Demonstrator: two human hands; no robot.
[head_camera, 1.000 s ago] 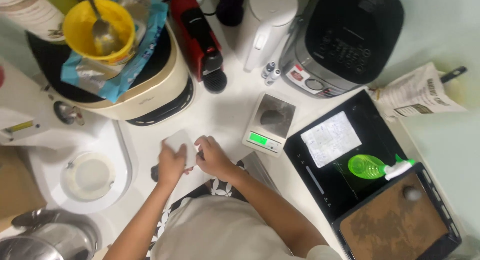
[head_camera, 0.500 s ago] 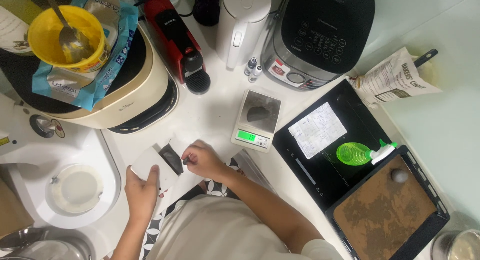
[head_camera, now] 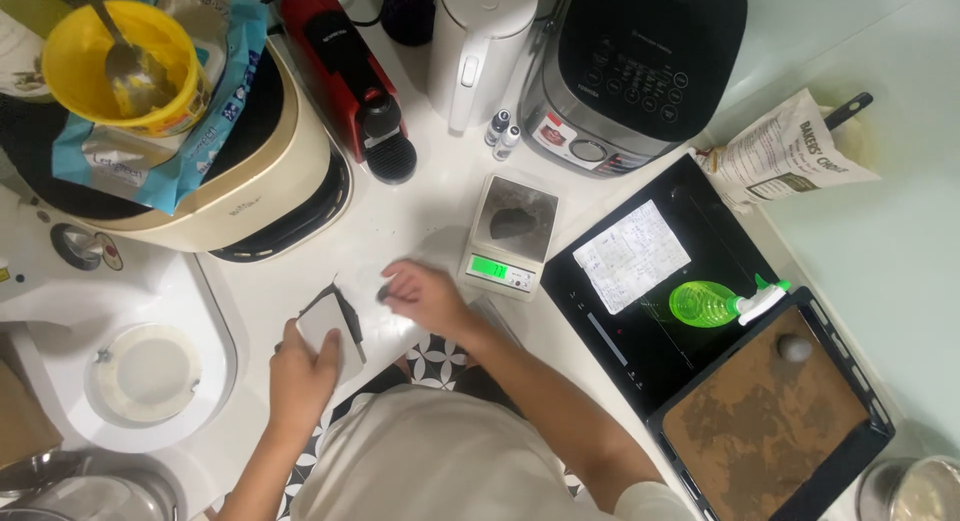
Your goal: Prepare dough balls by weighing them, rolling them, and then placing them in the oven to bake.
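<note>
My left hand [head_camera: 300, 373] holds a small white packet [head_camera: 322, 326] with a black torn-open flap, just above the white counter's front edge. To its right, my right hand [head_camera: 430, 299] hovers over the counter with its fingertips pinched on a small dark piece [head_camera: 384, 294]. Beside that hand stands a small digital scale [head_camera: 510, 233] with a lit green display and a dark lump on its pan.
A yellow bowl [head_camera: 118, 63] with a spoon rests on a blue bag atop a cream appliance [head_camera: 262, 181]. Behind are a red coffee machine [head_camera: 345, 71], white kettle [head_camera: 480, 46] and black cooker [head_camera: 640, 66]. Right: black hob [head_camera: 700, 231], green spray bottle [head_camera: 712, 303], baking tray [head_camera: 770, 421].
My hands have come apart: the left one drew the packet back toward me, and the right one lifted away from it to the right with a dark piece.
</note>
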